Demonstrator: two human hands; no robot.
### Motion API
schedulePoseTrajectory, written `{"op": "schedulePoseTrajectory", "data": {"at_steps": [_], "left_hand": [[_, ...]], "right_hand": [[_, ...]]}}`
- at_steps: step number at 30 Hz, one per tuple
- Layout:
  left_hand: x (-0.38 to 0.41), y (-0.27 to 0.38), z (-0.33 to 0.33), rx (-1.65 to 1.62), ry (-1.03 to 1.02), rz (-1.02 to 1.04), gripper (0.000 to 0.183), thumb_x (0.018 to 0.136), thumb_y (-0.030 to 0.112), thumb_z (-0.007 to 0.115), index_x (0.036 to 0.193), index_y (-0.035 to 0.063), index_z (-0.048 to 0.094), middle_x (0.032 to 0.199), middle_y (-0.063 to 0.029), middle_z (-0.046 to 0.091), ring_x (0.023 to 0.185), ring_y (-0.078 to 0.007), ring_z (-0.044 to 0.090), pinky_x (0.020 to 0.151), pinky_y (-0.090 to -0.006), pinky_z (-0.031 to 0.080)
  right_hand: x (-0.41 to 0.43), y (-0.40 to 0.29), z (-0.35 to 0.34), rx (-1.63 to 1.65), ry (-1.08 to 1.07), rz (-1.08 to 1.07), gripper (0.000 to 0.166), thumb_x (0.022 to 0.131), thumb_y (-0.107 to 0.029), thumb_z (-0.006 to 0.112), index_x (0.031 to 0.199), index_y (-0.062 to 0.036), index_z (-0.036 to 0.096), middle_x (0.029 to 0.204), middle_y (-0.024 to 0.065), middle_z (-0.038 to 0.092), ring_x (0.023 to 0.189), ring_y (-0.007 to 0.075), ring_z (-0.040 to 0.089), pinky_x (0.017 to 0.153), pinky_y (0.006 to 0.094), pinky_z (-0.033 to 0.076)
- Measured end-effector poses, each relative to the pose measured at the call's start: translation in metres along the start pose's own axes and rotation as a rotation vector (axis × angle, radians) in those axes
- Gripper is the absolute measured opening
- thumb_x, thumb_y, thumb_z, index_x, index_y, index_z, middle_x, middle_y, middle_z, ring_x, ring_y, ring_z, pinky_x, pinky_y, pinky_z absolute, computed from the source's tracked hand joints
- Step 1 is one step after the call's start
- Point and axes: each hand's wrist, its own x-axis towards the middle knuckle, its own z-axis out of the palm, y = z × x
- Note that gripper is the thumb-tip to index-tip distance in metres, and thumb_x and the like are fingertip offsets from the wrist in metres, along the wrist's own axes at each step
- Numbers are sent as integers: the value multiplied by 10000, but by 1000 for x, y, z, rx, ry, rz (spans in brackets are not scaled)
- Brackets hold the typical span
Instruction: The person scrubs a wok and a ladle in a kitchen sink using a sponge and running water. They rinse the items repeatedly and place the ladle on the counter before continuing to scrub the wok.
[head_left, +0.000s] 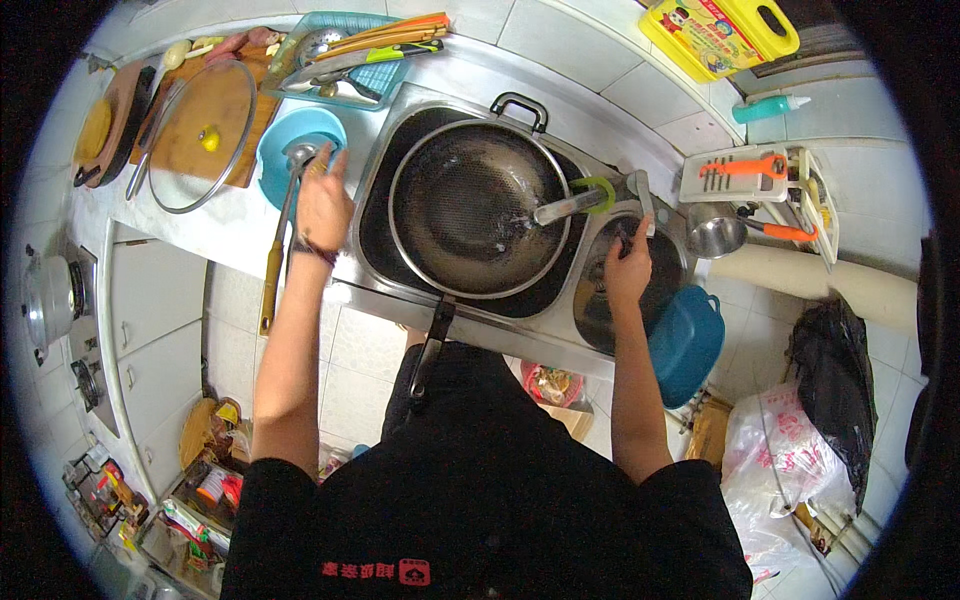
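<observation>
My left hand (324, 199), fingers apart, is over the edge of a light-blue plastic basin (271, 169). Beside it, a metal ladle (277, 259) rests with its bowl in the basin and its brown handle over the counter's front edge. My right hand (628, 270) is raised at the faucet lever (642, 196), the index fingertip at its lower end; its grip is unclear. A dark wok (472, 217) sits in the large sink basin, its long handle toward me. The faucet spout (570, 205), with a green ring, points over the wok, where wet glints show.
Left on the counter are a glass lid (176, 161), a cutting board (251, 166) and a teal basket (375, 94) with chopsticks and a green-handled knife. To the right are a small sink basin (592, 315), a blue tub (686, 349), a hanging metal pot (716, 234) and plastic bags (787, 450).
</observation>
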Motion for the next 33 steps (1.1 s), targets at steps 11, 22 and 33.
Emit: {"op": "schedulePoseTrajectory", "data": {"at_steps": [11, 22, 33], "left_hand": [[-110, 110, 12, -398, -297, -318, 230, 800, 193, 652, 760, -17, 567, 733, -172, 613, 706, -331, 599, 632, -398, 479], [-191, 119, 30, -743, -857, -740, 584, 817, 544, 569, 618, -5, 577, 540, -145, 581, 514, -261, 602, 497, -365, 465], [-182, 128, 24, -1196, -981, -1114, 508, 892, 427, 533, 579, 29, 494, 470, -48, 487, 387, -156, 487, 376, -282, 388]], "right_hand": [[-48, -92, 78, 64, -381, -535, 179, 817, -134, 577, 942, -44, 485, 847, 144, 514, 731, 339, 589, 652, 426, 493], [8, -62, 163, 239, -304, -594, 353, 719, 53, 609, 1071, 35, 592, 1024, 192, 512, 928, 355, 516, 773, 446, 447], [-73, -131, 175, 581, -489, -420, 283, 711, 26, 638, 994, 23, 629, 905, 183, 573, 805, 328, 592, 697, 364, 483]]}}
